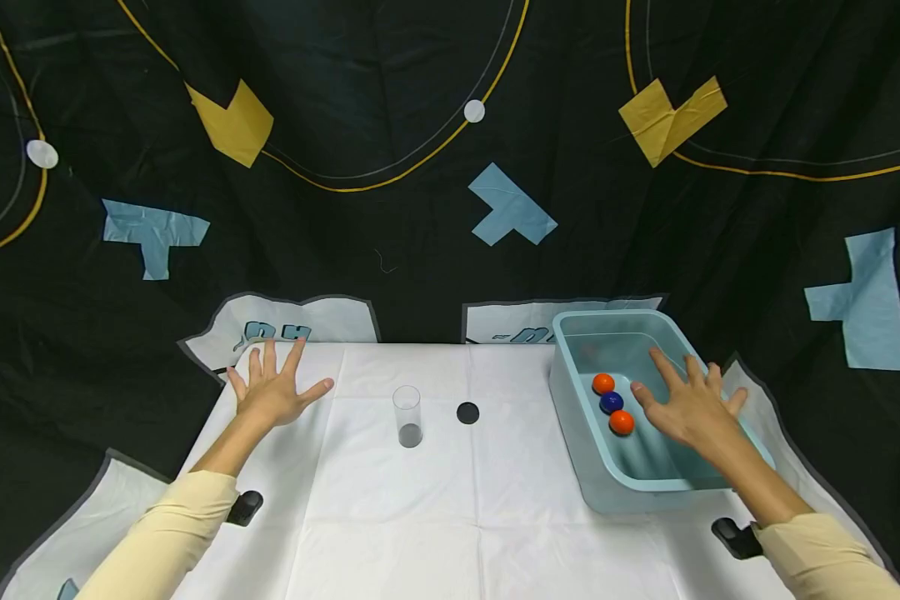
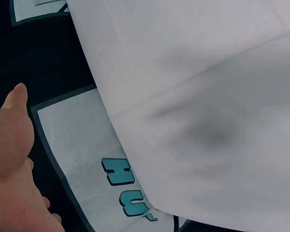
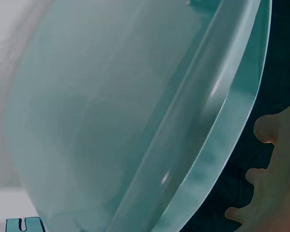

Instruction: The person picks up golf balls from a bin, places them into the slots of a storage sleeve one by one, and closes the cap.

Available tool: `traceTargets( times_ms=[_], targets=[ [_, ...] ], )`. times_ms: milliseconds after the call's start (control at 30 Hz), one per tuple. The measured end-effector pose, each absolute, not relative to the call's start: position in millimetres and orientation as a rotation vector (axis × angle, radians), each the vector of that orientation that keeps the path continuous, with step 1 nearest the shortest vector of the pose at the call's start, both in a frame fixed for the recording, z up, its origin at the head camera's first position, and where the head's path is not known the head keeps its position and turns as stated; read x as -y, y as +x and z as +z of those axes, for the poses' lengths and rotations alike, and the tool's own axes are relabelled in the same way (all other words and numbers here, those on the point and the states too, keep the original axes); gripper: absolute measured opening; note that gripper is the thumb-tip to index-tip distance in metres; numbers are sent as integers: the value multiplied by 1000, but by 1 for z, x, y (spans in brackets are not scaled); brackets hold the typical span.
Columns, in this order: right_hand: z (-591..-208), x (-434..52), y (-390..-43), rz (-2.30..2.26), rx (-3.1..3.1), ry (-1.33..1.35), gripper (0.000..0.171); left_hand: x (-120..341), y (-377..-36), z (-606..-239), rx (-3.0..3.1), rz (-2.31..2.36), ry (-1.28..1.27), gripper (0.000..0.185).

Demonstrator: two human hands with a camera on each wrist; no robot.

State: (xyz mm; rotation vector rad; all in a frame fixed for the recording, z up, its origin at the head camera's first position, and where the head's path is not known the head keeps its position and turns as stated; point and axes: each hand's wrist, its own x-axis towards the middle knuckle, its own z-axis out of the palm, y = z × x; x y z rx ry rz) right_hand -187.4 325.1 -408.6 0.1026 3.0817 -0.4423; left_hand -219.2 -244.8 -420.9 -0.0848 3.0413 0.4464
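Note:
My left hand (image 1: 268, 398) hovers above the left side of the table with its fingers spread, holding nothing. In the left wrist view that hand (image 2: 9, 164) shows at the left edge, apart from the cloth. Over the right part of a light blue bin (image 1: 581, 450) is my right hand (image 1: 690, 408), fingers spread and free of any object. Two orange balls (image 1: 622, 422) and a dark blue ball (image 1: 611, 402) lie in the bin, left of that hand. A clear glass (image 1: 407, 415) stands upright on the table between the hands. The right wrist view shows the bin's wall (image 3: 96, 106) close up.
A flat black disc (image 1: 468, 412) lies on the white tablecloth (image 1: 390, 550) right of the glass. Black clips (image 1: 244, 507) sit near both forearms. Behind the table hangs a black sheet (image 1: 375, 250) with tape and yellow cords.

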Motion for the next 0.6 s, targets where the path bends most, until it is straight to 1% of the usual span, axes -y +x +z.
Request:
traceTargets(
  times_ms=[333, 600],
  targets=[
    [-404, -303, -193, -431, -3046, 62, 86, 222, -218, -422, -3038, 478, 31, 93],
    [-399, -280, -192, -478, -3053, -20, 82, 197, -212, -420, -2974, 515, 178, 93]
  ],
)
